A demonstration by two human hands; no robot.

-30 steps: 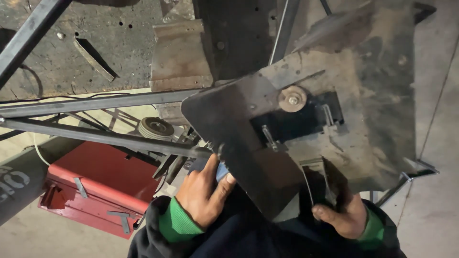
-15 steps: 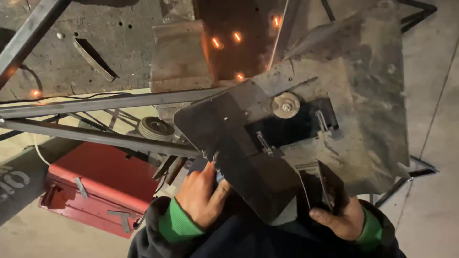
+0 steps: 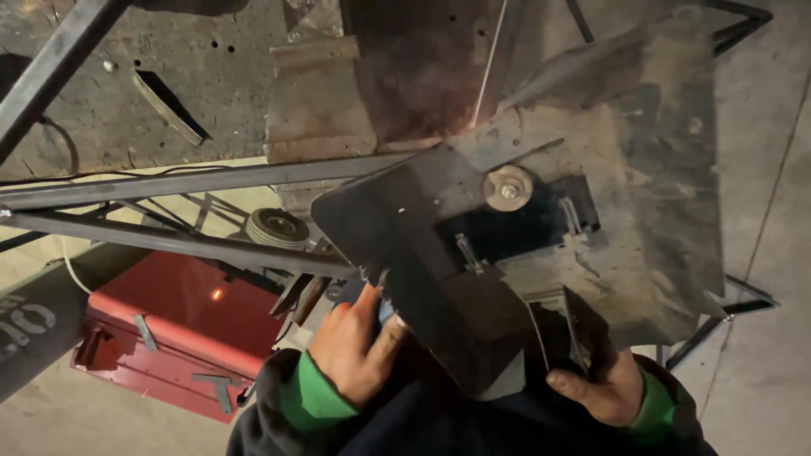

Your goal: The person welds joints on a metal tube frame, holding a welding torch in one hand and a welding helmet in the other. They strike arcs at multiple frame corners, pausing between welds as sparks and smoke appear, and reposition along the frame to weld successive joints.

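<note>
Sparks from half a second back mostly gone now, just faint glow near the plate (image 3: 642, 169), so looks like a pause in the grind; left hand (image 3: 359, 346) curled around grinder (image 3: 439, 287), right hand (image 3: 596, 384) clamped on its handle (image 3: 562, 338).

A metalworking or welding workshop: a scorched, perforated steel desk (image 3: 127, 101), welded square-tube frame bars (image 3: 169, 181), a stack of grinding discs (image 3: 277, 228), a red metal toolbox (image 3: 169, 329) on the bare concrete floor (image 3: 777, 169), and a glowing spark.
</note>
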